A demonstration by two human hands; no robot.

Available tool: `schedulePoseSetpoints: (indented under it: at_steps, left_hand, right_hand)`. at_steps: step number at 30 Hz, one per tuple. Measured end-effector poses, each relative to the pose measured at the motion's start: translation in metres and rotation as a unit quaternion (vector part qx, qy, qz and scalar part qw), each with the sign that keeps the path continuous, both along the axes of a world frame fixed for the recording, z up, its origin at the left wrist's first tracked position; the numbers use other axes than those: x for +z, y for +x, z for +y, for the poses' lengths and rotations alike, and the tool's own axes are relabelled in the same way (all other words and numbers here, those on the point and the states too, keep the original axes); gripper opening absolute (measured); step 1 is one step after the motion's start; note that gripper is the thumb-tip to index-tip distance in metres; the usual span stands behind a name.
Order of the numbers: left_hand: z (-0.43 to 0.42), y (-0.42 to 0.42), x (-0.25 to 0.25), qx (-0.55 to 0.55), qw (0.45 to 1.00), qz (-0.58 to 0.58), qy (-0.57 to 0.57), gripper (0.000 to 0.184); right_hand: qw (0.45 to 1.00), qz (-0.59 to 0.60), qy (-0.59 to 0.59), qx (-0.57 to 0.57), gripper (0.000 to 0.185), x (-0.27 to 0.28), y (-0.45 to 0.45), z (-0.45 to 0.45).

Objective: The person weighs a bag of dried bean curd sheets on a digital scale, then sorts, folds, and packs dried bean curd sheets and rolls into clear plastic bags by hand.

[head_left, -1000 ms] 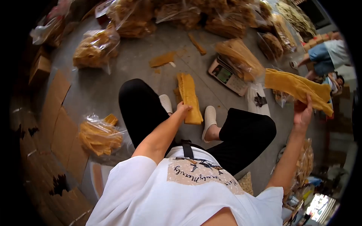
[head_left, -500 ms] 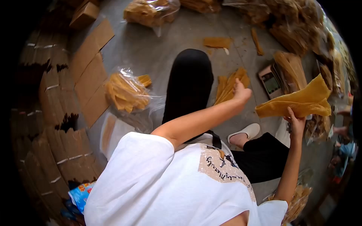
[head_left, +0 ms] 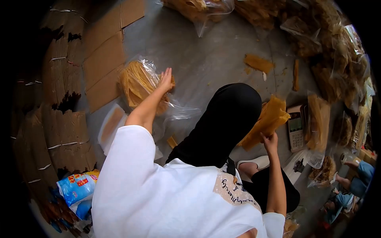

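My left hand (head_left: 165, 81) lies with its fingers stretched out against the end of a clear plastic bag (head_left: 137, 85) packed with yellow-brown sheets, on the floor at the left. Beyond my raised knee, my right hand (head_left: 270, 143) pinches the lower edge of a wrinkled yellow-brown dried sheet (head_left: 272, 119). This sheet overlaps others on the floor, partly hidden by the knee, so I cannot tell them apart. Just right of it lies a calculator-like device (head_left: 296, 129) with a display and keys.
Bagged sheets (head_left: 317, 123) lie at the right, with more bags (head_left: 198, 10) at the back. Flattened cardboard (head_left: 104, 55) and bundled cardboard stacks (head_left: 69, 131) line the left. Loose pieces (head_left: 258, 63) lie on the floor. Another person's leg (head_left: 344, 181) shows at the far right.
My left hand has gone from the loose sheets in the middle to the bag at the left. My right hand has brought its sheet down onto the others. The view has shifted.
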State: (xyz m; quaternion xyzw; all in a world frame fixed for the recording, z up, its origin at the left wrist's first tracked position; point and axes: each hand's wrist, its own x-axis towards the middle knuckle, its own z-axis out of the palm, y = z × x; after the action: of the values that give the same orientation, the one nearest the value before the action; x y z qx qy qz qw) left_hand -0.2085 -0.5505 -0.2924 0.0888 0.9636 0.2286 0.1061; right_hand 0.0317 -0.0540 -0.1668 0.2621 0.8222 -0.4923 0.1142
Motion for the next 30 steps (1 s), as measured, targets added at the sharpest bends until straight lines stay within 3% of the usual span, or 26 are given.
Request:
schedulePoseSetpoints:
  at_steps: [2, 3, 5, 6, 8, 9, 10, 11, 12, 13, 14, 18, 20, 23, 24, 26, 28, 30]
  left_hand:
    - [0.003, 0.017, 0.009, 0.08, 0.971, -0.149, -0.171, 0.086]
    - [0.006, 0.015, 0.009, 0.08, 0.97, -0.154, -0.172, 0.086]
    - [0.015, 0.019, 0.007, -0.001, 0.95, -0.131, -0.284, 0.066]
    - [0.017, 0.014, 0.004, 0.001, 0.949, -0.137, -0.285, 0.066]
    - [0.021, -0.006, -0.001, -0.16, 0.89, -0.194, -0.379, 0.036]
    - [0.025, -0.006, 0.007, -0.156, 0.89, -0.196, -0.38, 0.036]
    - [0.032, -0.006, 0.017, -0.17, 0.947, -0.063, -0.265, 0.023]
    - [0.041, -0.008, 0.031, -0.181, 0.971, 0.073, -0.14, 0.012]
    - [0.056, -0.013, 0.049, -0.182, 0.97, 0.074, -0.14, 0.012]
    - [0.075, -0.021, 0.072, -0.069, 0.995, 0.053, 0.052, 0.008]
    - [0.089, -0.029, 0.094, 0.044, 0.968, 0.028, 0.244, 0.005]
    - [0.129, -0.063, 0.186, 0.068, 0.862, 0.202, 0.459, 0.005]
    - [0.124, -0.084, 0.221, 0.068, 0.822, 0.227, 0.518, 0.007]
    - [0.103, -0.106, 0.228, 0.033, 0.839, 0.134, 0.527, 0.01]
    - [0.097, -0.113, 0.214, 0.034, 0.839, 0.136, 0.525, 0.01]
    - [0.084, -0.109, 0.144, 0.1, 0.856, 0.024, 0.507, 0.012]
    - [0.078, -0.082, 0.073, 0.097, 0.906, -0.036, 0.41, 0.025]
    - [0.081, -0.035, -0.001, 0.111, 0.952, -0.09, 0.271, 0.069]
  right_hand:
    - [0.999, -0.047, -0.004, 0.002, 0.03, -0.011, 0.002, -0.008]
    - [0.999, -0.032, 0.026, 0.033, 0.029, -0.022, 0.006, -0.01]
    - [0.996, -0.001, 0.06, 0.064, 0.03, -0.042, 0.012, -0.015]
    - [0.996, -0.005, 0.058, 0.067, 0.03, -0.042, 0.011, -0.021]
    - [0.997, -0.038, 0.072, 0.006, 0.032, -0.042, 0.005, -0.031]
    - [0.997, -0.037, 0.07, 0.01, 0.032, -0.045, 0.002, -0.032]
    - [0.997, -0.036, 0.065, 0.003, 0.032, -0.049, 0.0, -0.034]
    - [0.997, -0.036, 0.062, -0.007, 0.033, -0.051, -0.001, -0.036]
    - [0.997, -0.035, 0.061, -0.008, 0.033, -0.045, -0.003, -0.039]
    - [0.997, -0.044, 0.068, 0.002, 0.033, -0.034, -0.011, -0.045]
    - [0.996, -0.053, 0.078, 0.01, 0.033, -0.026, -0.017, -0.048]
    - [0.994, 0.017, 0.109, -0.005, 0.033, -0.031, -0.017, -0.04]
    - [0.994, 0.051, 0.089, -0.03, 0.033, -0.028, -0.015, -0.037]
    - [0.989, 0.107, 0.085, -0.058, 0.034, -0.059, -0.001, -0.024]
    - [0.989, 0.109, 0.083, -0.056, 0.034, -0.054, 0.001, -0.027]
    - [0.993, 0.014, 0.033, -0.109, 0.036, -0.035, 0.003, -0.033]
    - [0.993, -0.002, 0.047, -0.105, 0.037, -0.036, 0.009, -0.034]
    - [0.992, -0.018, 0.066, -0.106, 0.037, -0.033, 0.012, -0.034]
